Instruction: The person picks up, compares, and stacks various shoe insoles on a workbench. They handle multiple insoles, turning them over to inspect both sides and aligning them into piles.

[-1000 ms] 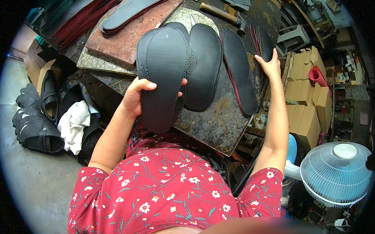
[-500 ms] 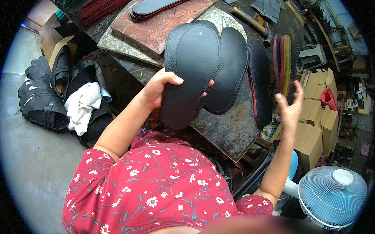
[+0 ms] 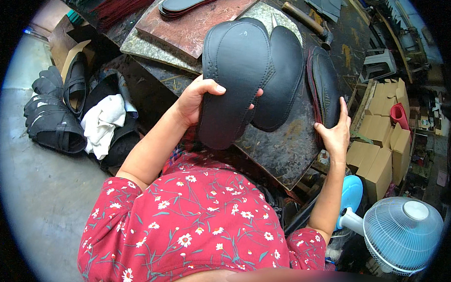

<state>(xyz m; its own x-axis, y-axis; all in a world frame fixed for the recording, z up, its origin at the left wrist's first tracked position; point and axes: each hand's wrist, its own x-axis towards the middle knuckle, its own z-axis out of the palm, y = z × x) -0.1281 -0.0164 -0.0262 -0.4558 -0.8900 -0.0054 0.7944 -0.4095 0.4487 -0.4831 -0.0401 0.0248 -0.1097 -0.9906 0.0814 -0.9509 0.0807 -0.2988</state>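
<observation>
My left hand (image 3: 194, 101) grips a black stitched insole (image 3: 232, 76), thumb on top and fingertips showing past its right edge. It is held over the dark worktable (image 3: 279, 158). Behind it, more black insoles (image 3: 286, 76) overlap, the rightmost one reaching over the table. On the right, my right hand (image 3: 335, 137) closes round the near end of a pile of black insoles (image 3: 328, 90) with red edges. Its thumb is on the left side and its fingers along the right side.
A hammer (image 3: 304, 18) lies at the table's far side. A reddish stone slab (image 3: 194, 35) bears more insoles (image 3: 190, 4). Black sandal uppers (image 3: 52, 120) and a white cloth (image 3: 104, 124) are at left. Cardboard boxes (image 3: 371, 161) and a blue fan (image 3: 403, 236) stand at right.
My right hand, spread and raised before, has come onto the right-hand insoles. The pile with red and yellow edges that stood apart now shows a black face against the neighbouring insoles.
</observation>
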